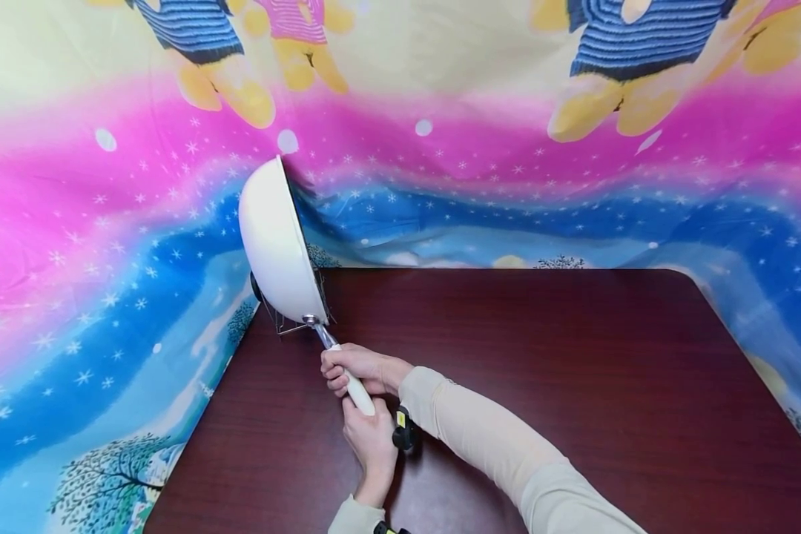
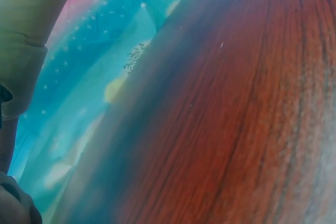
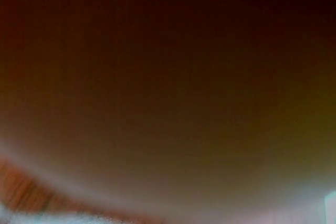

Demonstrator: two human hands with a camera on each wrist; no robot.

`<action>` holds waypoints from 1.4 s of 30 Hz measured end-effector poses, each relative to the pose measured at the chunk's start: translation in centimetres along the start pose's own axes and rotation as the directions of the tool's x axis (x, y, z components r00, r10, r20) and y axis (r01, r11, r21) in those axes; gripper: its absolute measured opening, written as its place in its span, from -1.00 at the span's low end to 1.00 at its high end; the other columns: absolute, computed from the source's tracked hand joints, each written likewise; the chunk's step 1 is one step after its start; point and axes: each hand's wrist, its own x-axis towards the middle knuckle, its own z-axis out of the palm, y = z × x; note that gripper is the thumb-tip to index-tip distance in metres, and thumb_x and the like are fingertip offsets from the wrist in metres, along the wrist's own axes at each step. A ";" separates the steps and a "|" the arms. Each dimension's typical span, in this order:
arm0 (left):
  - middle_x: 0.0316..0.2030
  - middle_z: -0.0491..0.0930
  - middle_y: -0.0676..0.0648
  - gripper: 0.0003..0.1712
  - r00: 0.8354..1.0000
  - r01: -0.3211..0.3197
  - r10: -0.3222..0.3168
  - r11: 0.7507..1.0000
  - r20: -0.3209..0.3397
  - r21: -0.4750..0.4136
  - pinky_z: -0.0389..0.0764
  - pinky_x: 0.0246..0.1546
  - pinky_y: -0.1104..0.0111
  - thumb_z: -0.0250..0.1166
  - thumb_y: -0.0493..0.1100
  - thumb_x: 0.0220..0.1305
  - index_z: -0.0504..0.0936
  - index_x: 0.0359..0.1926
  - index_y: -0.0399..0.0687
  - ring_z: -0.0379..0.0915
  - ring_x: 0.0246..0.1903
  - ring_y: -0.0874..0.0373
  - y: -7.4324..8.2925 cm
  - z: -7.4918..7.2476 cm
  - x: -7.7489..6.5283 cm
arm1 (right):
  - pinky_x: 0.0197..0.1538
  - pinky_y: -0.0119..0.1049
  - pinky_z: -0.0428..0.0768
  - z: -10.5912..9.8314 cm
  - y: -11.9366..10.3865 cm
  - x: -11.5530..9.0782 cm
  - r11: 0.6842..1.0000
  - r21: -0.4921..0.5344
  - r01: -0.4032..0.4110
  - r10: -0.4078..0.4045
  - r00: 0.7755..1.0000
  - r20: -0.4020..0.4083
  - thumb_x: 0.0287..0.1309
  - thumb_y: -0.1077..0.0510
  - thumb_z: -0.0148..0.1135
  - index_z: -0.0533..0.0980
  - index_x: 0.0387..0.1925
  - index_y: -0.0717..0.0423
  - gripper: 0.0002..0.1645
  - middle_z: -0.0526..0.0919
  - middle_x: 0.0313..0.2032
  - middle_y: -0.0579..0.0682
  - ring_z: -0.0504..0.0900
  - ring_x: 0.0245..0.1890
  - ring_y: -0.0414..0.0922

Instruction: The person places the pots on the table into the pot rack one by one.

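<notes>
A white wok [image 1: 277, 241] stands on its side in the head view, its open face turned right and its long white handle [image 1: 359, 393] slanting down toward me. My right hand [image 1: 363, 368] curls its fingers round the middle of that handle. Just below, my left hand [image 1: 370, 437] holds the handle's end, with the thumb at one side; its fingers are mostly hidden. Under the wok, thin metal wires of a rack [image 1: 292, 330] show. The right wrist view is mostly a dark blur, and neither wrist view shows the wok clearly.
The dark red wooden table [image 1: 541, 356] reaches back to a colourful printed cloth [image 1: 427, 170] hanging behind and at the sides. Wok and rack are at the table's back left corner. A black rounded part [image 1: 256, 286] shows at the wok's left side.
</notes>
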 end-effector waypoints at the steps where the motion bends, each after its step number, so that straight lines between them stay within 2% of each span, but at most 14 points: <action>1: -0.63 0.47 -0.14 -0.82 1.000 0.002 -0.002 1.000 0.002 0.000 0.36 -0.47 -0.06 0.30 -0.36 -0.05 0.48 -0.37 -0.22 0.34 -0.59 -0.20 0.0 0.0 0.0 | -0.57 -0.48 0.19 0.0 0.0 0.0 1.000 -0.001 0.002 -0.002 1.000 0.002 0.05 0.29 0.00 0.19 -0.67 -0.02 -0.70 0.16 -0.68 -0.23 0.20 -0.73 -0.35; 11: -0.64 0.44 -0.09 -0.81 1.000 0.003 -0.003 1.000 0.023 -0.006 0.35 -0.49 -0.02 0.30 -0.37 -0.05 0.47 -0.38 -0.21 0.36 -0.59 -0.17 0.2 -0.2 0.0 | -0.58 -0.49 0.19 -0.1 0.2 -0.1 1.000 0.018 0.014 -0.014 1.000 0.021 0.09 0.28 -0.01 0.21 -0.67 -0.03 -0.70 0.16 -0.68 -0.23 0.23 -0.74 -0.37; 25: -0.61 0.48 -0.15 -0.81 0.999 -0.007 0.007 1.000 0.034 -0.001 0.37 -0.46 -0.04 0.30 -0.34 -0.03 0.47 -0.36 -0.22 0.38 -0.56 -0.22 0.4 -0.6 0.0 | -0.59 -0.52 0.22 0.1 -0.1 -0.3 0.998 0.056 0.008 -0.010 0.999 0.034 0.14 0.27 -0.05 0.22 -0.68 -0.04 -0.68 0.16 -0.68 -0.25 0.25 -0.75 -0.39; 42: -0.56 0.54 -0.17 -0.80 0.998 0.024 -0.024 1.000 0.061 0.011 0.37 -0.41 -0.05 0.33 -0.34 -0.05 0.51 -0.35 -0.22 0.42 -0.52 -0.22 0.9 -1.1 0.3 | -0.60 -0.53 0.21 0.0 0.2 0.0 0.995 0.099 -0.012 0.012 1.000 -0.006 0.12 0.25 -0.05 0.20 -0.69 -0.07 -0.68 0.16 -0.69 -0.28 0.21 -0.74 -0.39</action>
